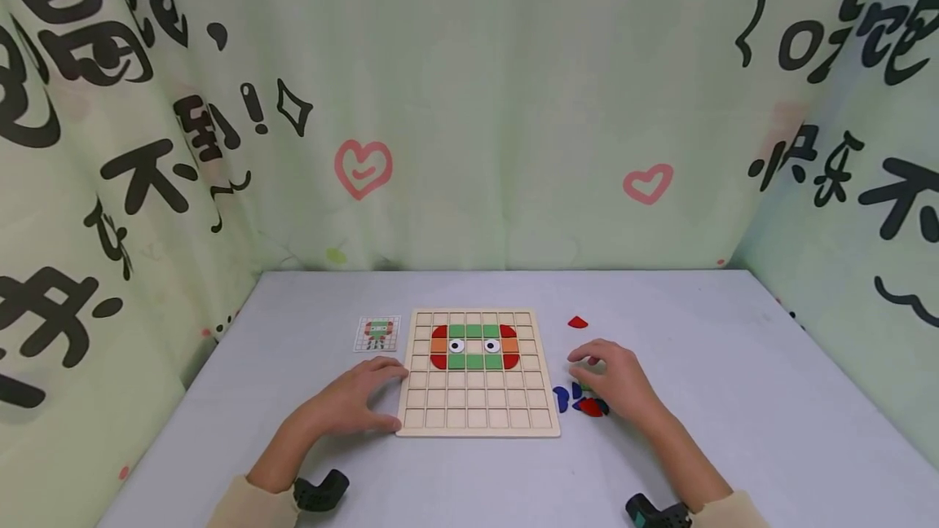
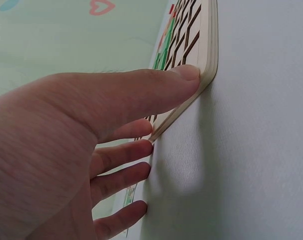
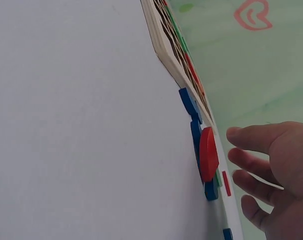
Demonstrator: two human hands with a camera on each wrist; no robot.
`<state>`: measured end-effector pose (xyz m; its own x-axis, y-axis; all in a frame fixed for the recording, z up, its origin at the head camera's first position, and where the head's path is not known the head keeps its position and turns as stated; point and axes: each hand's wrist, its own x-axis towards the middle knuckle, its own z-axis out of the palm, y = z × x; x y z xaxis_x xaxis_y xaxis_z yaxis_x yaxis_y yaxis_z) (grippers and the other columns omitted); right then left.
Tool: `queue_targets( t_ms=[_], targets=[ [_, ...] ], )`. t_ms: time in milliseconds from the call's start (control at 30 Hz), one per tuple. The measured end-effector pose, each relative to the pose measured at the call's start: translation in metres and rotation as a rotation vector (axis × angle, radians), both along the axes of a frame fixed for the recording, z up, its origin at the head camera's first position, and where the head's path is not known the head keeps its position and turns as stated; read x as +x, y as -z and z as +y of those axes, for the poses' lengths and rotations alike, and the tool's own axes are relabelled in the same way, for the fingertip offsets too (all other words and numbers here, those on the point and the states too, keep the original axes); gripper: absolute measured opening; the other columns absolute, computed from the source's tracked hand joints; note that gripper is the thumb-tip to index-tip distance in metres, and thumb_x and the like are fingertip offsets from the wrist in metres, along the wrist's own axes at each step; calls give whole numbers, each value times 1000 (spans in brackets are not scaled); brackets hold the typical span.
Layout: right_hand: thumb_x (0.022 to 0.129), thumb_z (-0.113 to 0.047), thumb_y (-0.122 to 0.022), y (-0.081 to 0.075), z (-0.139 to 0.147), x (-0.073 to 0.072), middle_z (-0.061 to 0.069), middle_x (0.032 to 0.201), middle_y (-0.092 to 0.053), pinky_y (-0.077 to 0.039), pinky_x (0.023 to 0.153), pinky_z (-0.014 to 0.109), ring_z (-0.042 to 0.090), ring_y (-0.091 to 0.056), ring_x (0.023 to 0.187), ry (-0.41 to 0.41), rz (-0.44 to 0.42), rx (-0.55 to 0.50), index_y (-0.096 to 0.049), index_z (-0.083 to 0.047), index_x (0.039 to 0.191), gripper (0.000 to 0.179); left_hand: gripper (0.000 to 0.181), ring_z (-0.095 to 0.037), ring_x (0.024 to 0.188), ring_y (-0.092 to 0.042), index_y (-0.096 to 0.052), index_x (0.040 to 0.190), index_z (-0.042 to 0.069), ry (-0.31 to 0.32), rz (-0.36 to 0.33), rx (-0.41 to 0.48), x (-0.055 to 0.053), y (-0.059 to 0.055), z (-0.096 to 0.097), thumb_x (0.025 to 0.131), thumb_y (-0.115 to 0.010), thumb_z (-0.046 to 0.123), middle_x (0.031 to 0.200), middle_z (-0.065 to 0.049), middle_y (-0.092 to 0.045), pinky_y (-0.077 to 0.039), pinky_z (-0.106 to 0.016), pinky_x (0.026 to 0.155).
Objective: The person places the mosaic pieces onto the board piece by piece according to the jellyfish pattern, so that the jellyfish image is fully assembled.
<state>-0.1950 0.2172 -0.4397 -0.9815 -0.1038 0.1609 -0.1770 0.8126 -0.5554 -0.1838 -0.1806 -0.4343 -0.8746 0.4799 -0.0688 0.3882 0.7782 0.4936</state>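
A wooden grid board lies flat on the table, with green, red and orange pieces and two eye pieces set in its upper rows. My left hand rests at the board's left edge, thumb at the near corner and fingers spread farther up. In the left wrist view, the thumb tip touches the board's rim. My right hand hovers just over a small pile of loose pieces, fingers loosely bent and nothing visible between them. In that pile are a red piece, blue pieces and a partly covered green one.
A small picture card with a printed figure lies left of the board. A lone red piece sits beyond my right hand. The white table is enclosed by a pale green curtain with hearts and dark lettering.
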Motion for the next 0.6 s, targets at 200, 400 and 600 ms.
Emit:
queue_targets(
  t_ms=[200, 400, 600],
  targets=[
    [84, -15, -74, 0, 11, 9, 2, 101, -70, -53, 77, 33, 20, -59, 94, 2, 7, -3, -73, -14, 100, 16, 69, -35, 136, -40, -56, 134, 14, -14, -7, -2, 0, 2, 0, 75, -82, 36, 144, -10, -47, -37, -56, 109],
    [81, -15, -77, -1, 21, 18, -3, 97, -71, -50, 71, 26, 16, -58, 90, -38, 11, -1, -74, -18, 97, 16, 68, -35, 137, -40, -56, 134, 14, -20, -17, 17, 1, 2, 1, 75, -82, 34, 144, -10, -47, -37, -57, 109],
    [77, -23, -81, 0, 30, 25, -9, 96, -70, -50, 74, 22, 14, -55, 90, -81, -54, -27, -74, -23, 97, 20, 69, -35, 137, -40, -56, 133, 13, -20, -13, 7, 1, 1, 1, 74, -82, 36, 144, -10, -47, -36, -57, 109]
  ],
)
